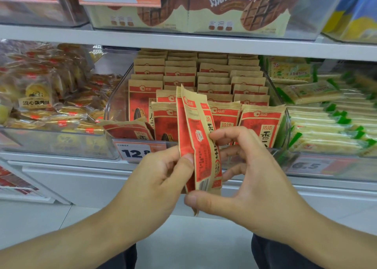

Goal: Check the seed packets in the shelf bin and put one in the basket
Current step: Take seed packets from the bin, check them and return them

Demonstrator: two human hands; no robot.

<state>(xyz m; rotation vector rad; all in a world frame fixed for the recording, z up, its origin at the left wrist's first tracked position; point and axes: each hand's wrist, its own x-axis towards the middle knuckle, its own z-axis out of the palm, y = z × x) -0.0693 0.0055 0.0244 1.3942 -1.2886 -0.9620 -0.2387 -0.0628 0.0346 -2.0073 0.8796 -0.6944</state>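
Shop shelving [183, 42], white, two tiers in view. Clear shelf bin [118, 105] at middle of lower tier: upright rows of red-and-kraft seed packets [214, 81]. Price tag [134, 152] on bin's front edge, left corner. Two seed packets in hand [199, 142], upright, just before bin's front edge. Left hand [155, 179]: thumb and fingers pinching left packet. Right hand [253, 177]: thumb and fingertips pinching right packet.

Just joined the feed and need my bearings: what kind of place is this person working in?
Most likely a shop's snack aisle. Clear shelf bins hold rows of identical seed packets, price tags are clipped to the shelf edge, and both hands, left hand and right hand, hold packets pulled out for checking.
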